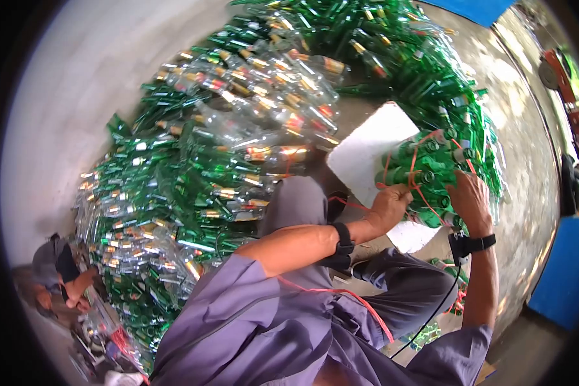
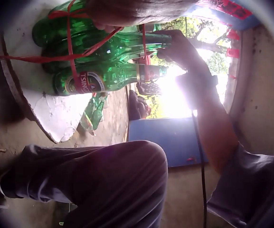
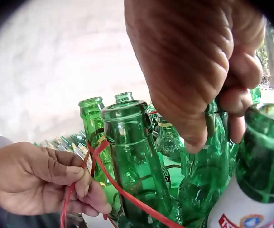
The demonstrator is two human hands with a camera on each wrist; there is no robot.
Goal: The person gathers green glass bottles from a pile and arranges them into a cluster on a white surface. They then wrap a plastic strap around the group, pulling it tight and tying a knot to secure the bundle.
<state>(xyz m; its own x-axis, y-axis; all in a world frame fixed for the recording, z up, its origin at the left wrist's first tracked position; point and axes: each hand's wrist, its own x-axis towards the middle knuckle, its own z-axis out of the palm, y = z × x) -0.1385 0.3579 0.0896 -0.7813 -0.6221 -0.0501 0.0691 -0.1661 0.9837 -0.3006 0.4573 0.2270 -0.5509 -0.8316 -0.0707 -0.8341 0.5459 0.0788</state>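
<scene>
Several green bottles (image 1: pixel 424 177) stand bundled on a white board (image 1: pixel 360 151), with red twine (image 1: pixel 415 157) looped around and across them. My left hand (image 1: pixel 390 207) pinches the twine beside the bundle; the right wrist view shows that hand (image 3: pixel 46 180) with the red strands (image 3: pixel 70 194) between thumb and fingers. On the other side, my right hand (image 1: pixel 471 198) is at the bottle necks. Seen from its own wrist, the right hand (image 3: pixel 194 61) reaches down with curled fingers around a green bottle's (image 3: pixel 206 166) neck. A labelled bottle (image 2: pixel 91 81) lies at the bundle's edge in the left wrist view.
Piles of green and clear bottles (image 1: pixel 264 83) spread ahead and to the left. Another person (image 1: pixel 61 276) sits at the far left. Blue panels (image 1: pixel 563 273) stand at the right. A black cable (image 1: pixel 431 318) hangs from the right wrist, and twine (image 1: pixel 347 293) crosses the lap.
</scene>
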